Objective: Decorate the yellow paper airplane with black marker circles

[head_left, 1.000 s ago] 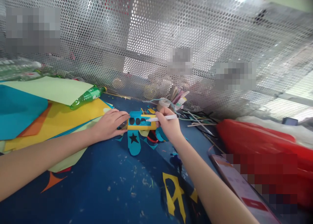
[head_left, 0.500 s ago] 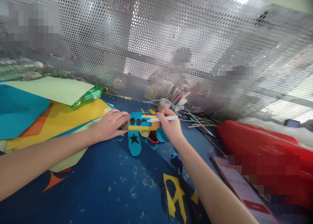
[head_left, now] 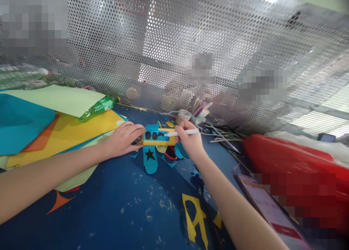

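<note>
Head view, as I watch from my remote seat: a grey perforated metal screen (head_left: 169, 43) stands along the far edge of the scuffed blue tabletop (head_left: 114, 206), with a glossy red plastic bag (head_left: 286, 155) at the right and a broad yellow paper sheet (head_left: 79, 135) among others at the left. A slim phone (head_left: 259, 190) lies near the bag, and a green plastic bottle (head_left: 99, 108) rests by the sheets. Between them, nearer the far edge, sits a yellow-and-blue paper-covered craft model (head_left: 159, 142). My left hand (head_left: 124, 138) spans its left end, fingers above and thumb below; whether it grips or merely steadies, I cannot tell. My right hand (head_left: 189, 139) pinches a slim white pen (head_left: 193, 132), its tip at the row of dark round spots (head_left: 155, 136). I judge the model light, its rounded body apt to roll and dent; I'd hold that plain end, sparing the thin, bendable blue flap (head_left: 150, 166). Scraps crowd its right; toward the near edge, mostly small flecks leave room to move.
</note>
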Tool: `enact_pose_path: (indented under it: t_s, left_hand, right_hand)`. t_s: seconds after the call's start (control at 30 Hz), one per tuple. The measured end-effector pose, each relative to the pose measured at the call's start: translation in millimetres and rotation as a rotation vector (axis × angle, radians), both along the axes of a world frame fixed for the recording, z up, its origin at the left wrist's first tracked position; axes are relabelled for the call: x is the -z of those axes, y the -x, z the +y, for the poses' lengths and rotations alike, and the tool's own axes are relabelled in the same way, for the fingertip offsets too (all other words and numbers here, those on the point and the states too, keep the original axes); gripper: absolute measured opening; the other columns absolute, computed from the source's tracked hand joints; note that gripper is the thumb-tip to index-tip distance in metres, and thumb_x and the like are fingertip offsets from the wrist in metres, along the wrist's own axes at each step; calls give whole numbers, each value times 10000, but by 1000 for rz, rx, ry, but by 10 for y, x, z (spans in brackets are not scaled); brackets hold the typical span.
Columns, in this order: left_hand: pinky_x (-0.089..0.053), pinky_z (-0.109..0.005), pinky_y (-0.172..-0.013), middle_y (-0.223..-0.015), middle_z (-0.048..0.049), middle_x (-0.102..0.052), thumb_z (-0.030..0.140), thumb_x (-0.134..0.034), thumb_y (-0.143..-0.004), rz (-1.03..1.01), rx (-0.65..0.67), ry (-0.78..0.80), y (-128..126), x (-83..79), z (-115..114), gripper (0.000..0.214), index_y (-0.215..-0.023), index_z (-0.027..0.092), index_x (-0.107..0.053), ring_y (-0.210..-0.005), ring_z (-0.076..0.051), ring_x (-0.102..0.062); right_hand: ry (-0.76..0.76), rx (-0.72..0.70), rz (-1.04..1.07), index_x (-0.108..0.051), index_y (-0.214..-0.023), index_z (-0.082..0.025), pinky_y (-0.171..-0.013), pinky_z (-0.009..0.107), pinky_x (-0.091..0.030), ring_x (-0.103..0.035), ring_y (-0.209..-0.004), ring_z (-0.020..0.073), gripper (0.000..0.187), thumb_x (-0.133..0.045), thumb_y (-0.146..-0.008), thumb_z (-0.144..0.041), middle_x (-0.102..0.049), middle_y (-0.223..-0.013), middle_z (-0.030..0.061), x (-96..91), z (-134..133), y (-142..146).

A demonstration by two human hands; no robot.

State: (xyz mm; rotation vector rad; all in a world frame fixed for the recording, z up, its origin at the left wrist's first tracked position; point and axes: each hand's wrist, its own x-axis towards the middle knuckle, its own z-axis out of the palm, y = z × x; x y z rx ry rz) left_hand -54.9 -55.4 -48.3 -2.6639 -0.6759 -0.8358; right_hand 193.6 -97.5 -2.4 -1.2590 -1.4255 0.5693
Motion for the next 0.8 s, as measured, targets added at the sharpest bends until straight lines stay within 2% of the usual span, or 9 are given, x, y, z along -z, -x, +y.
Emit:
enact_pose_path:
  t_s: [0.57,0.8]
  left_hand:
    - [-406,-428,-991,-1215,-130,-613,394,-549,-921,-11,-1,-35,0,3,4,407,-1236,140,-506,-1095,-266,-578]
    - [-398,-444,-1001,-1221,-130,-610,408,-543,-924,-7,-6,3,-2,-4,-4,412,-1246,153,-508,-1110,-273,-574]
  right_hand:
    - [-21,-1,-21,-398,-542,-250,-477,262,-346,-404,-399,116,243,-541,-738,-240,-479,-377,-74,21,9,-12]
    - [-14,-31,-1,-398,-546,-251,-467,261,-333,-405,-397,117,247,-550,-740,-251,-479,-378,-71,4,-9,3]
